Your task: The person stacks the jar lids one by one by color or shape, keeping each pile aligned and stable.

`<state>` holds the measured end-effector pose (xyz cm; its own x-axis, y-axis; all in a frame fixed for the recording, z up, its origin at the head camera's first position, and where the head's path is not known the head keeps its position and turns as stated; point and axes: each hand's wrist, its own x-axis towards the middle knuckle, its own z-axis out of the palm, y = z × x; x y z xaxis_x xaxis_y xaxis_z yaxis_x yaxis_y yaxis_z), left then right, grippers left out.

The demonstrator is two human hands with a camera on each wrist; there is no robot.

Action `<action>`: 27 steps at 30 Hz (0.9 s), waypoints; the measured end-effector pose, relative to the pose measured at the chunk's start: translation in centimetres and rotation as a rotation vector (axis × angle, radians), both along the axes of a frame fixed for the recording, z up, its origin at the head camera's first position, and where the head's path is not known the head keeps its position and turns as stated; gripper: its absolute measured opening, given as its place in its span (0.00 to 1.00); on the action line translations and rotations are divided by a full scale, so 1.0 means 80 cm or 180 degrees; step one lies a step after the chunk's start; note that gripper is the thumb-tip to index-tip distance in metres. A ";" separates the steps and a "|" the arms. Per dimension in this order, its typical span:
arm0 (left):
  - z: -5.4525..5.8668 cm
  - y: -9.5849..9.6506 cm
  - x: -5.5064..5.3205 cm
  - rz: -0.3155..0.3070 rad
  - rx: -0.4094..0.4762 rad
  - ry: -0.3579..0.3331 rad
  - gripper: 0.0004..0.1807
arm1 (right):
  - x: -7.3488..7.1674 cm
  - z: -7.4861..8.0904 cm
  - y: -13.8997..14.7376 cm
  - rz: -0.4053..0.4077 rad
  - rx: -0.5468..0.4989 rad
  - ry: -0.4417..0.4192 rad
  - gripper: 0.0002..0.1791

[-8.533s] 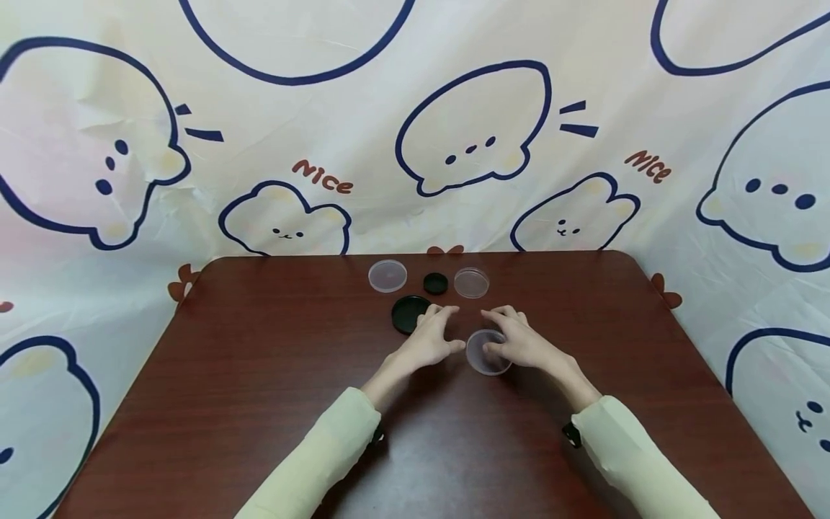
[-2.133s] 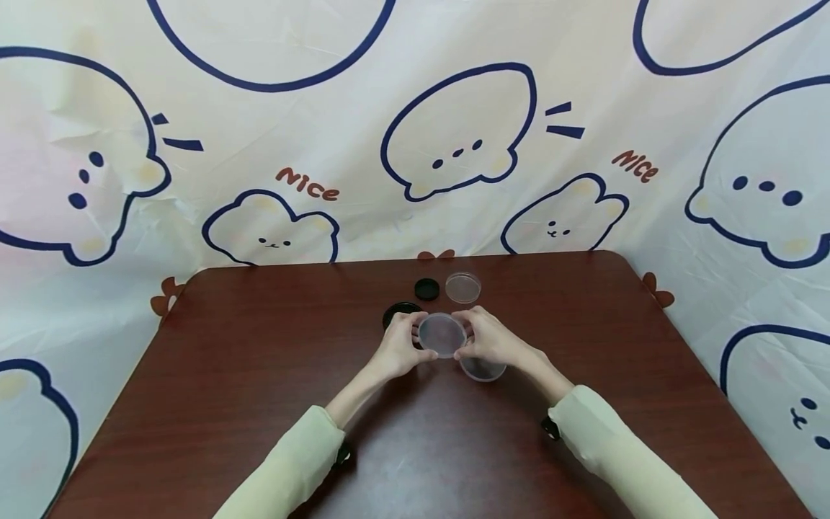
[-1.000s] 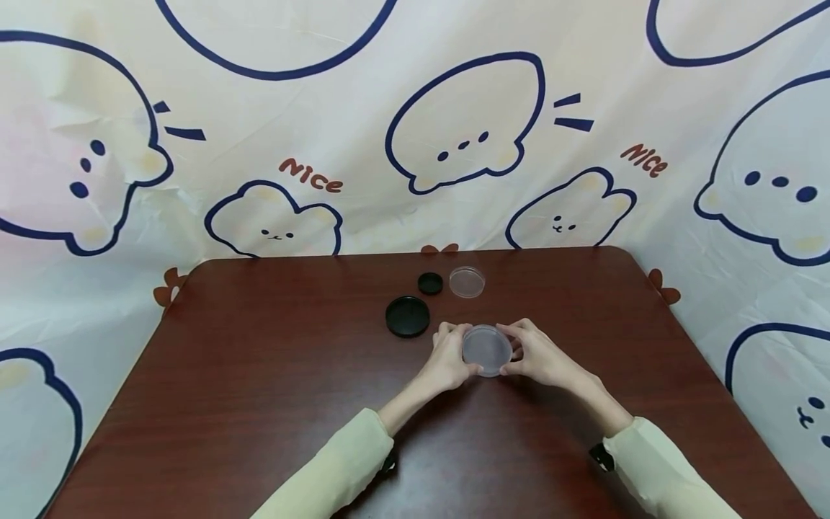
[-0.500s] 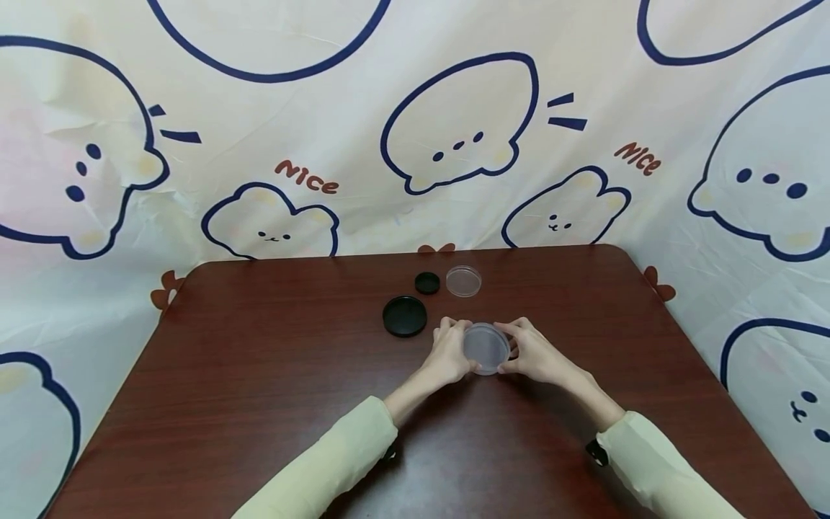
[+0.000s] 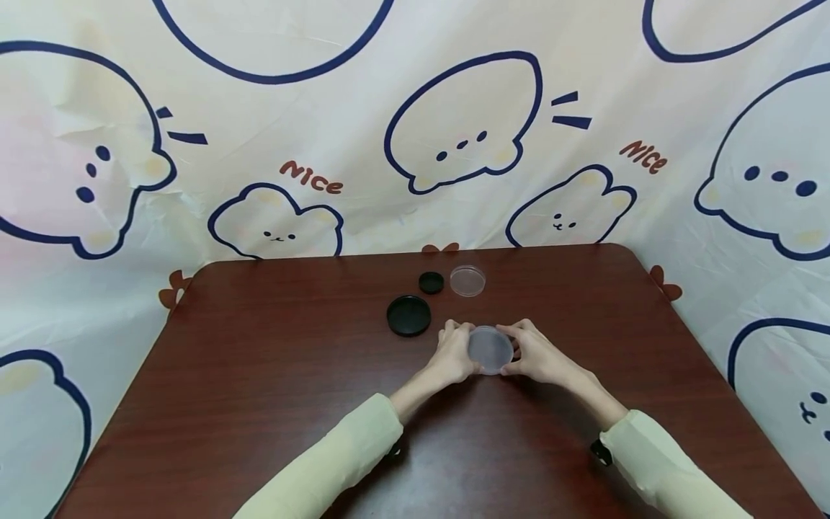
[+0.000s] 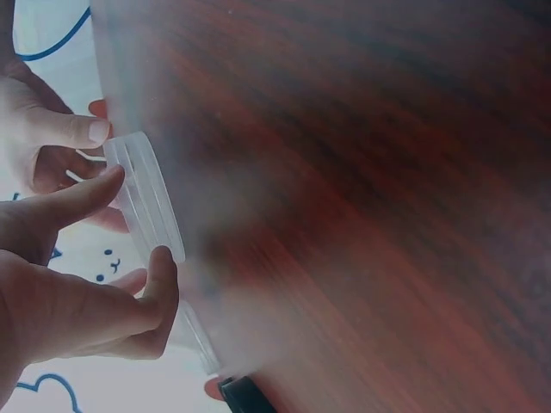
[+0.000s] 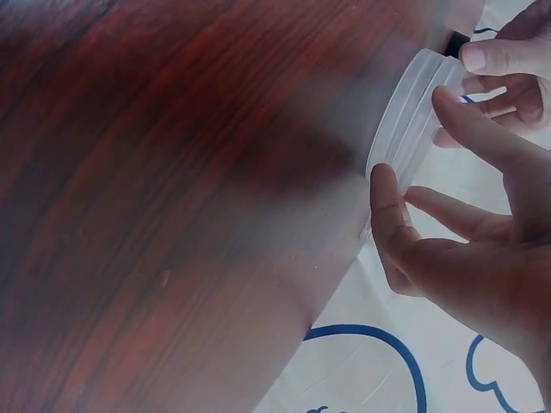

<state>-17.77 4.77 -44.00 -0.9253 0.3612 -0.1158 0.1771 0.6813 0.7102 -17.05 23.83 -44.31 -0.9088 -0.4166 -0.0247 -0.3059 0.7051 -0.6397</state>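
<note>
A shallow clear plastic round dish with its lid on (image 5: 490,350) is between both hands near the middle of the table. In the left wrist view the dish (image 6: 148,200) shows two stacked rims from the side. My left hand (image 5: 454,353) pinches its left edge, thumb at the near side and fingers at the far side. Opposite it, my right hand (image 5: 540,355) holds the right edge the same way. The right wrist view shows the dish (image 7: 411,116) gripped by thumb and fingertips. Whether its underside touches the table cannot be told.
A large black round dish (image 5: 408,317) sits left of and behind the hands. Farther back stand a small black round dish (image 5: 431,282) and another clear round dish (image 5: 467,281). The brown table (image 5: 259,375) ends at a patterned cloth (image 5: 363,137).
The clear disc from the back left was lifted by both hands, carried rightward and laid on the clear dish. In the last second the hands have barely moved and still hold it.
</note>
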 end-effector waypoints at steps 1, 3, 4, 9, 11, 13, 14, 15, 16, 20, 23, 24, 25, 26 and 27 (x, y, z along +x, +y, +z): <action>0.000 0.000 0.000 -0.0011 0.0011 -0.0005 0.38 | 0.000 0.000 0.000 -0.0002 0.0002 -0.0006 0.41; -0.001 -0.001 0.001 -0.0028 0.0026 -0.0002 0.38 | 0.001 0.000 0.000 0.0004 0.0011 -0.0013 0.41; -0.002 -0.002 0.001 -0.0035 0.0043 0.0005 0.38 | 0.001 0.000 0.000 0.0014 0.0017 -0.0013 0.41; -0.005 -0.004 0.000 -0.0049 0.0052 0.0058 0.38 | 0.001 0.003 -0.003 0.0018 0.0047 0.0005 0.41; -0.005 -0.004 -0.001 -0.0054 0.0064 0.0074 0.38 | 0.001 0.003 -0.003 0.0004 0.0046 0.0002 0.41; -0.005 -0.005 -0.002 -0.0059 0.0063 0.0064 0.39 | 0.001 0.003 -0.003 -0.0013 0.0047 -0.0004 0.41; -0.005 -0.005 -0.003 -0.0063 0.0065 0.0063 0.39 | 0.000 0.003 -0.004 -0.0017 0.0046 -0.0008 0.41; -0.005 -0.005 -0.003 -0.0068 0.0067 0.0066 0.39 | 0.000 0.003 -0.004 -0.0020 0.0047 -0.0009 0.41; -0.005 -0.005 -0.003 -0.0077 0.0057 0.0072 0.39 | 0.000 0.003 -0.004 -0.0020 0.0043 -0.0013 0.41; -0.005 -0.006 -0.003 -0.0102 0.0003 0.0104 0.39 | 0.000 0.002 -0.003 -0.0033 0.0025 -0.0007 0.41; -0.004 -0.006 -0.003 -0.0106 -0.0038 0.0133 0.38 | 0.000 0.002 -0.003 -0.0042 0.0011 0.0006 0.40; -0.003 -0.006 -0.003 -0.0107 -0.0053 0.0146 0.38 | 0.000 0.002 -0.003 -0.0042 0.0009 0.0011 0.40; -0.003 -0.006 -0.003 -0.0107 -0.0054 0.0155 0.38 | 0.000 0.002 -0.003 -0.0045 0.0006 0.0014 0.40; -0.003 -0.006 -0.003 -0.0105 -0.0052 0.0164 0.38 | -0.001 0.001 -0.003 -0.0048 0.0004 0.0015 0.40; -0.003 -0.006 -0.003 -0.0104 -0.0050 0.0173 0.38 | -0.001 0.001 -0.003 -0.0057 0.0002 0.0014 0.40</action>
